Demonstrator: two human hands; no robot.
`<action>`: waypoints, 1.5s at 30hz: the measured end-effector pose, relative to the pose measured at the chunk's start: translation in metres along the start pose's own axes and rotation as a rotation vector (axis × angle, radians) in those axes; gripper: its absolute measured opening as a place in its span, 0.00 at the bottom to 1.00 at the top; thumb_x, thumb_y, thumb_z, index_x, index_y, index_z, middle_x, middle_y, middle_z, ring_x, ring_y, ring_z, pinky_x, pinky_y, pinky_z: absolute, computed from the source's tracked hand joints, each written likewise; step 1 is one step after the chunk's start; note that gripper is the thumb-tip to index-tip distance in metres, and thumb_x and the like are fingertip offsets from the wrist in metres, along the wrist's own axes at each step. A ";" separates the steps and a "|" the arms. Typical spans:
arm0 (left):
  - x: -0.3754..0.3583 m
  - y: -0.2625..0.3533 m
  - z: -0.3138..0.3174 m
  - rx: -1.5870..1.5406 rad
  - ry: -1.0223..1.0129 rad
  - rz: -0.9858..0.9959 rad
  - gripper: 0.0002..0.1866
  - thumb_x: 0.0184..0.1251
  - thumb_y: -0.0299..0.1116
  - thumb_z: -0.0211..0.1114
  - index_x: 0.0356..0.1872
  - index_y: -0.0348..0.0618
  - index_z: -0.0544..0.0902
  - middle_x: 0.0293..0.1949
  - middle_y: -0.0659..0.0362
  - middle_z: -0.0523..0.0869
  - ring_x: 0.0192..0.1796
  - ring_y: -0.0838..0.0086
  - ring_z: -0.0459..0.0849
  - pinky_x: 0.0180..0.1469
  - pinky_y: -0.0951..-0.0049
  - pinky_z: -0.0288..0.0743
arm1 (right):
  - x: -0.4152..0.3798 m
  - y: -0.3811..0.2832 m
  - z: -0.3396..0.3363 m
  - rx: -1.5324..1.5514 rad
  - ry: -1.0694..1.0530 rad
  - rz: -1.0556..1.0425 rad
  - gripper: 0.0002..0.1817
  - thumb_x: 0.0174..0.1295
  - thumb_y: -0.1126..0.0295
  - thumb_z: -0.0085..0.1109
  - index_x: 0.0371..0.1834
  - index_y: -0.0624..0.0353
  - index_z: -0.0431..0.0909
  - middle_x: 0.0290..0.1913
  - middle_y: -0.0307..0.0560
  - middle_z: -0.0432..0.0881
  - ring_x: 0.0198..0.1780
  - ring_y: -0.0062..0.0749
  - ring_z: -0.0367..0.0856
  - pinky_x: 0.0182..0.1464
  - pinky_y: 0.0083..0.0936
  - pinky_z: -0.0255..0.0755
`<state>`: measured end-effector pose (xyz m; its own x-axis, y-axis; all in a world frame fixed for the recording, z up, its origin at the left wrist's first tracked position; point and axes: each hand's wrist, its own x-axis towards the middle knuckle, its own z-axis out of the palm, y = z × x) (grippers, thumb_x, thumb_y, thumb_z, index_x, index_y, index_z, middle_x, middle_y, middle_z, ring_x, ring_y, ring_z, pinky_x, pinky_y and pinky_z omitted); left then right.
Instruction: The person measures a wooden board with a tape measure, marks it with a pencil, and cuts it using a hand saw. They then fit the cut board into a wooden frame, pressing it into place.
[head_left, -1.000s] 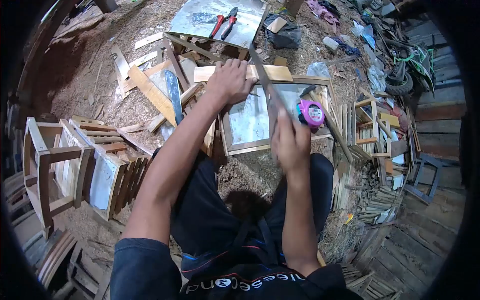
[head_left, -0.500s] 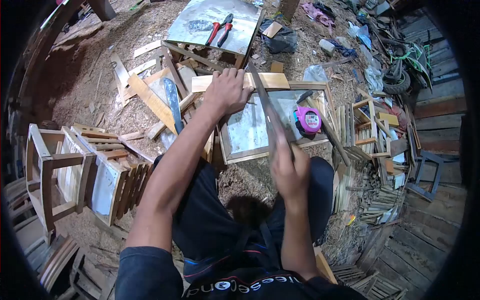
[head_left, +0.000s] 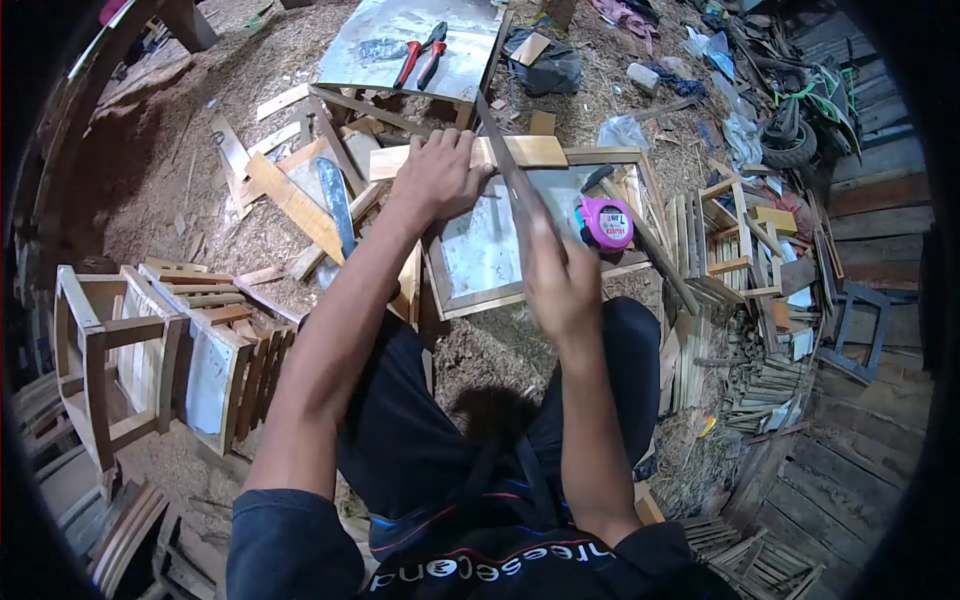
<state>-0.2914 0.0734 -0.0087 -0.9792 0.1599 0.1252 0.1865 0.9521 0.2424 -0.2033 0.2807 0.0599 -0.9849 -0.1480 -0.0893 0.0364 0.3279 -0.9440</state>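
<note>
A light wooden board (head_left: 540,151) lies across the far edge of a framed sheet-metal panel (head_left: 480,250). My left hand (head_left: 437,172) presses on the board, fingers over its far edge and closed on it. In my right hand (head_left: 563,285) is the handle of a long saw (head_left: 515,180), whose blade crosses the board just right of my left hand. The saw's handle is mostly hidden by my fingers. A pink tape measure (head_left: 605,223) sits on the panel's right side, near my right hand.
Red-handled pliers (head_left: 432,65) rest on a metal-topped stand (head_left: 355,45) beyond the board. A long blade (head_left: 335,200) leans among wood offcuts at left. Wooden frames (head_left: 130,330) stand at far left; more frames and slats (head_left: 735,240) are stacked at right. A motorbike wheel (head_left: 790,147) is behind them.
My right hand has moved up and slightly left with the saw, pushing the blade farther across the board. The whole view has shifted slightly.
</note>
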 end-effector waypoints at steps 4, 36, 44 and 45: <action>0.000 -0.001 0.002 0.010 0.026 0.001 0.30 0.74 0.51 0.53 0.62 0.34 0.72 0.52 0.43 0.80 0.58 0.51 0.77 0.61 0.51 0.65 | -0.054 -0.019 -0.013 0.255 0.032 0.087 0.27 0.78 0.55 0.50 0.18 0.59 0.74 0.14 0.32 0.68 0.16 0.19 0.63 0.21 0.26 0.56; -0.003 0.002 0.005 0.043 0.087 0.000 0.28 0.73 0.51 0.55 0.59 0.35 0.74 0.50 0.44 0.81 0.57 0.52 0.78 0.59 0.51 0.67 | -0.010 -0.016 -0.004 0.036 0.016 0.028 0.22 0.78 0.60 0.48 0.64 0.64 0.78 0.27 0.47 0.81 0.22 0.27 0.71 0.29 0.31 0.68; -0.007 0.003 0.003 0.030 0.094 0.030 0.28 0.73 0.50 0.54 0.60 0.35 0.74 0.51 0.44 0.81 0.56 0.52 0.78 0.59 0.52 0.66 | -0.053 -0.026 -0.008 0.142 0.044 0.008 0.26 0.78 0.56 0.47 0.28 0.66 0.79 0.15 0.39 0.67 0.17 0.24 0.64 0.23 0.29 0.57; -0.008 0.004 0.000 0.036 0.093 0.030 0.28 0.73 0.50 0.54 0.60 0.35 0.74 0.51 0.44 0.81 0.57 0.51 0.78 0.59 0.52 0.66 | -0.023 -0.019 0.002 -0.022 0.051 -0.006 0.24 0.78 0.57 0.47 0.31 0.64 0.80 0.15 0.34 0.66 0.18 0.20 0.62 0.23 0.24 0.56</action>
<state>-0.2825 0.0760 -0.0089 -0.9611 0.1655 0.2210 0.2112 0.9562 0.2025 -0.1811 0.2762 0.0793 -0.9924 -0.1028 -0.0671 0.0274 0.3475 -0.9373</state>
